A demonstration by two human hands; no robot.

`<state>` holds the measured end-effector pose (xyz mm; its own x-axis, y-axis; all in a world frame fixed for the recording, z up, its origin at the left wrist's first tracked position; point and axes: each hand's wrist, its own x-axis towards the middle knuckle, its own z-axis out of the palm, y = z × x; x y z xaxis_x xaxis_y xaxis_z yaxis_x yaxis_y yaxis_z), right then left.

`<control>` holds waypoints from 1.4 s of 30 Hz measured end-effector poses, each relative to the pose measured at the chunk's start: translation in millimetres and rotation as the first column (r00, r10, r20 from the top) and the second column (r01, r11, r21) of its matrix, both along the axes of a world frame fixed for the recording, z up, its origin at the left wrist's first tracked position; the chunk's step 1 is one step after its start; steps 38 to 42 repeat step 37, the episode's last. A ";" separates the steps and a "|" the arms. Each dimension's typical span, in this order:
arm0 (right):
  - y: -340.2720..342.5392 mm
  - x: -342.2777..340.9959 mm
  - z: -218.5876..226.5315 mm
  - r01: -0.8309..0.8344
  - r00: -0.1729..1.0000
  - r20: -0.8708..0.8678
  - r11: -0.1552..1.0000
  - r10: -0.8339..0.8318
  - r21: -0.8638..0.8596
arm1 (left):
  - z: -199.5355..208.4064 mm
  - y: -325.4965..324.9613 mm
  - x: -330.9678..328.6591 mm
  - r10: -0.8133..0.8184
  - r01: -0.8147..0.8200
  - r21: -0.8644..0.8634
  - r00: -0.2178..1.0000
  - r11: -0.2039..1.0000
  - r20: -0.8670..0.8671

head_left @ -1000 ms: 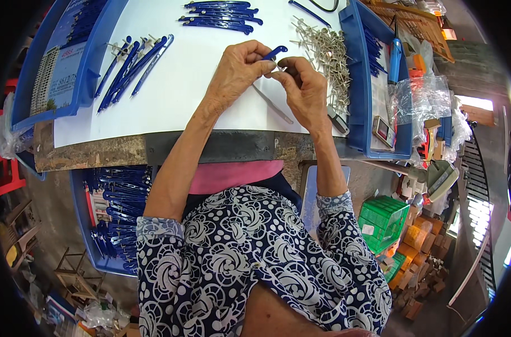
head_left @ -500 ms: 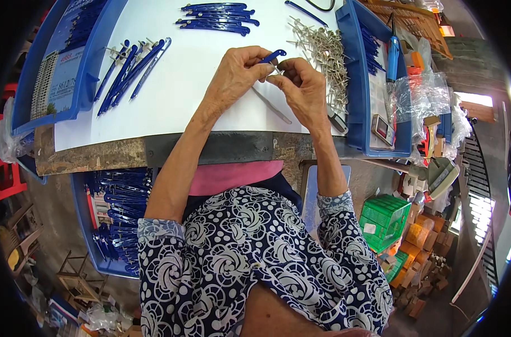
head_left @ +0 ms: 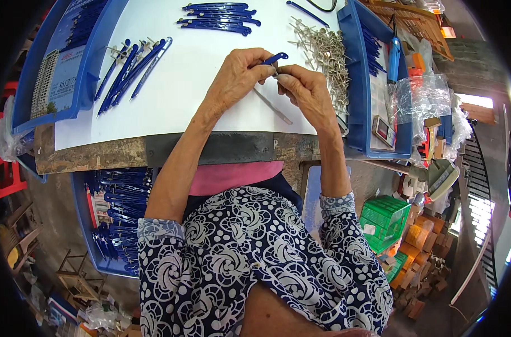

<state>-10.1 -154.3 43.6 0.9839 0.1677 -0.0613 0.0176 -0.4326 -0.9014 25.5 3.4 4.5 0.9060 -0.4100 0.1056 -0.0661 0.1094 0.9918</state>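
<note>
Over the white sheet (head_left: 176, 112), my left hand (head_left: 233, 78) pinches a slim blue piece (head_left: 276, 58) whose rounded end, with a small hole, sticks out past the fingers. My right hand (head_left: 309, 95) is closed close against it, thumb and fingertips pressed together at a small silver metal part (head_left: 275, 74); its exact shape is mostly hidden by the fingers. Below the hands lies a thin grey metal tool (head_left: 273, 108). To the right of my right hand spreads a heap of silver pins with round heads (head_left: 328, 56).
Blue pieces lie bundled (head_left: 216, 18) at the far side and, with silver pins attached, at the left (head_left: 129, 73). Blue trays flank the sheet, left (head_left: 92, 62) and right (head_left: 357, 101). Another tray (head_left: 87, 224) with many blue pieces sits below the table edge. A green crate (head_left: 384, 222) stands right.
My right hand has turned and shifted slightly right and down, its fingers now closer together at the blue piece. My left hand has barely moved.
</note>
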 end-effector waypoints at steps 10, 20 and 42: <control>-2.0 1.2 -7.0 0.100 0.993 0.042 0.987 -0.106 0.127 | 3.2 -1.4 -2.0 0.003 -0.014 0.104 0.995 0.994 0.102; 2.0 1.0 -7.9 0.097 0.995 0.001 0.982 -0.098 0.160 | 0.0 -2.3 -2.5 -0.009 0.003 0.079 0.997 0.997 0.073; -10.2 -0.2 -10.3 0.041 0.985 -0.175 0.964 0.006 0.261 | 1.6 -2.0 -3.0 -0.016 0.003 0.117 0.994 0.993 0.109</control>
